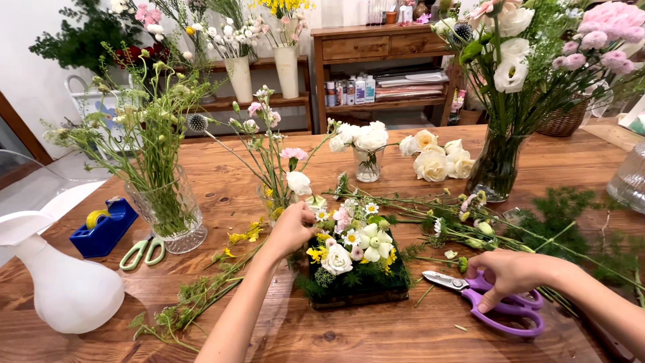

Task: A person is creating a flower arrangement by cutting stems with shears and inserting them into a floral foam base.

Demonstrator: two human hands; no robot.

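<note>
A low flower arrangement of white, yellow and pink blooms sits in a dark square base on the wooden table. My left hand pinches a small flower stem at the arrangement's back left corner. Off to the right, my right hand rests on purple scissors lying on the table, fingers through the handles, blades pointing left towards the arrangement.
Cut stems and greenery lie right of the arrangement. Glass vases of flowers stand behind, with a tall one at right. Green scissors, a blue tape dispenser and a white spray bottle are at left.
</note>
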